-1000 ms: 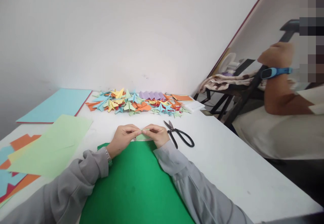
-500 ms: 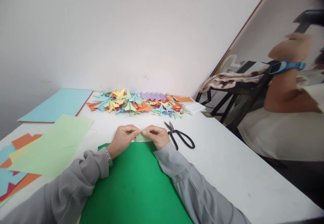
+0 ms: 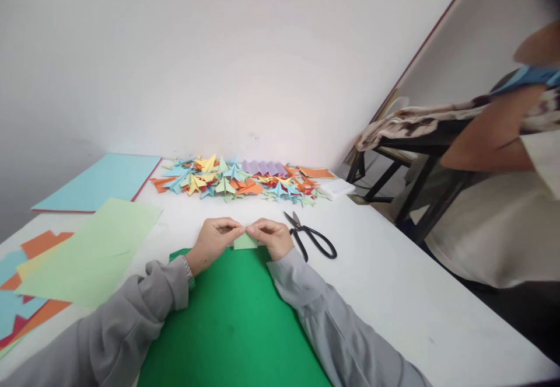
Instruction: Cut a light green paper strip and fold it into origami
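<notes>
A small piece of light green paper is pinched between my two hands, just over the far end of a large green sheet. My left hand closes thumb and forefinger on its upper edge from the left. From the right, my right hand grips the same edge, the fingertips of both hands nearly meeting. Part of the paper is hidden behind the fingers. Black-handled scissors lie partly open beside my right hand, blades pointing away.
Folded paper planes in many colours are heaped along the wall, with a pleated purple paper behind. Light green sheets and coloured scraps lie left, near a light blue board. At right stands a person beside a dark-framed stool.
The light green paper has shifted slightly towards me and shows more below my fingertips. My hands stay nearly in place. The person at right has moved their arm rightward and lower.
</notes>
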